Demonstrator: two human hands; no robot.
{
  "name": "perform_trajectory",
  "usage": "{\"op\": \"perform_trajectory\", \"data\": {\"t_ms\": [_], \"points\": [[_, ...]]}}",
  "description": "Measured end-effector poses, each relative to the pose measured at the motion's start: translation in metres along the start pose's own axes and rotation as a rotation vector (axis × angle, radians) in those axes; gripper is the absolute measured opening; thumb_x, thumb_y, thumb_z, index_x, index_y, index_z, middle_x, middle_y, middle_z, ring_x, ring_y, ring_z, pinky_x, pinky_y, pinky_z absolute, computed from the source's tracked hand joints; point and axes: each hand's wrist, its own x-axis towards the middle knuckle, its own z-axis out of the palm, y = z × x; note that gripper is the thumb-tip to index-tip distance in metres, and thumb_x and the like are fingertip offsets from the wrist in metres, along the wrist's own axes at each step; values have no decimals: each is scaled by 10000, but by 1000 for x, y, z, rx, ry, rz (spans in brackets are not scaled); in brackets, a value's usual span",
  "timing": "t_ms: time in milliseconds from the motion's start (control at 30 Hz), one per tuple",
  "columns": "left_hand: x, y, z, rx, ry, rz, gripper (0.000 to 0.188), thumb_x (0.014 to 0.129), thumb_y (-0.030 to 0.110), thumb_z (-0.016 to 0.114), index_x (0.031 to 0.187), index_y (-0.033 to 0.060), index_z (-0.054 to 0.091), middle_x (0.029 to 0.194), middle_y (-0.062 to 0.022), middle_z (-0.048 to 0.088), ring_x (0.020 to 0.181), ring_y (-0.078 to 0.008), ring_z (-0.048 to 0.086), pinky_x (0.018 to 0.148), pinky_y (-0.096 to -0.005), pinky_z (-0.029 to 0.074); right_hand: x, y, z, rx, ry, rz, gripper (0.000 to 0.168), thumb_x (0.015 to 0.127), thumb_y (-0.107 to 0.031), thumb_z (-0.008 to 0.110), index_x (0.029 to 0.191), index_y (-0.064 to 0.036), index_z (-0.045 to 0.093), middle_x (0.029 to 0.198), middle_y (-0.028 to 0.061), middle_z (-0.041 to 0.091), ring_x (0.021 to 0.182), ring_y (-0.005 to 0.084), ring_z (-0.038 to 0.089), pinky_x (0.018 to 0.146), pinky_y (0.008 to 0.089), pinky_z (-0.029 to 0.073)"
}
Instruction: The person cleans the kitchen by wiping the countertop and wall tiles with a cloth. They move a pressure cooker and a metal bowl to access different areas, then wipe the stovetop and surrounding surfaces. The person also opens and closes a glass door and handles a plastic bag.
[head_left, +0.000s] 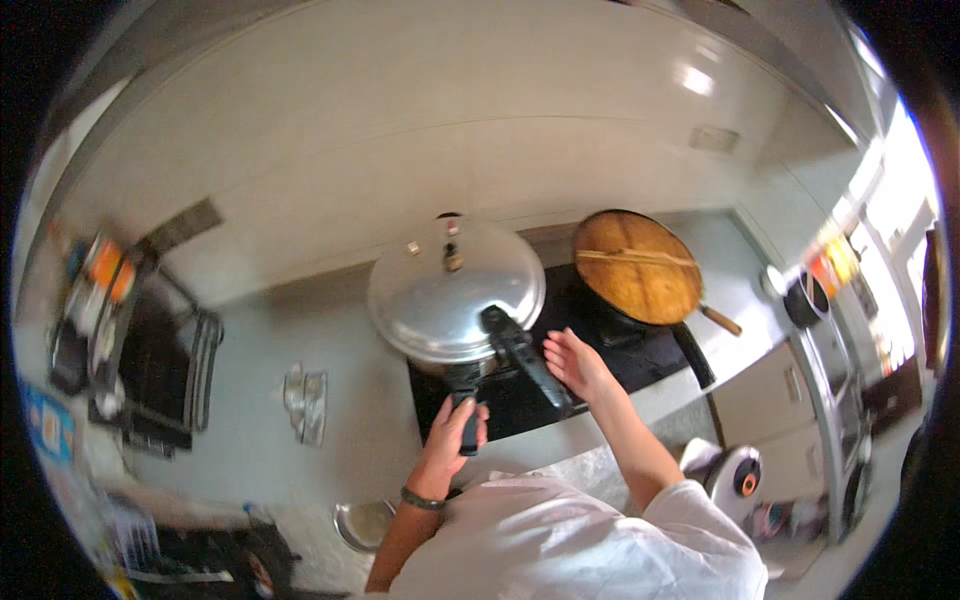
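A large aluminium pressure cooker stands on the black cooktop (510, 412), its shiny domed lid (427, 307) fitted with a small valve (452, 256). My left hand (446, 439) is closed around the black handle of the cooker's body (469, 435), which points toward me. The black lid handle (534, 367) is turned off to the right, out of line with that lower handle. Beside it is my right hand (574, 364), holding nothing, fingers extended and a little apart; whether they touch the lid handle I cannot tell. Most of the cooker's body is hidden under the lid.
Right of the cooker sits a wok with a round wooden lid (634, 281) and a wooden handle (724, 319). A clear plastic packet (305, 405) lies on the grey counter (255, 375) at left, near a dark rack (157, 360). A dark pot (806, 300) stands far right.
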Motion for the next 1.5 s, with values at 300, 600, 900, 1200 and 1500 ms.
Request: {"op": "perform_trajectory", "data": {"t_ms": [300, 600, 900, 1200, 1500], "points": [[2, -3, 2, 48, 81, -68, 271, 889, 224, 496, 1129, 105, 462, 771, -73, 564, 484, -140, 479, 433, -268, 397, 116, -71, 22, -187, -140, -169, 519, 900, -473, 380, 1209, -65, 462, 1166, 77, 513, 1095, 204, 441, 966, 396, 318], [-16, 20, 29, 230, 35, 4, 265, 906, 271, 468, 1060, 55, 464, 768, -47, 536, 558, -93, 480, 488, -229, 412, 181, -122, 39, -259, -424, -150, 543, 875, -327, 496, 1322, -66, 334, 1316, 105, 384, 1162, 220, 404, 965, 359, 344], [-5, -28, 12, 182, -125, 158, 287, 893, 316, 491, 958, 48, 414, 772, -32, 529, 517, -80, 488, 420, -226, 413, 162, -140, 79, -612, -419, -69, 472, 888, -310, 474, 1271, -42, 407, 1243, 84, 459, 1116, 200, 438, 952, 292, 346], [18, -41, 2, 139, -96, 86, 317, 870, 318, 523, 1040, 69, 422, 787, -7, 540, 572, -71, 496, 438, -223, 435, 157, -132, 110, -689, -381, -23, 466, 868, -327, 507, 1222, -27, 468, 1169, 79, 516, 1052, 182, 483, 914, 268, 368], [28, -39, 0, 131, -128, 167, 355, 882, 359, 502, 1025, 51, 400, 829, -15, 529, 524, -59, 454, 430, -205, 398, 151, -138, 130, -944, -465, -402, 428, 826, -378, 556, 1084, -39, 586, 1011, 46, 593, 910, 154, 540, 825, 250, 410]]}}
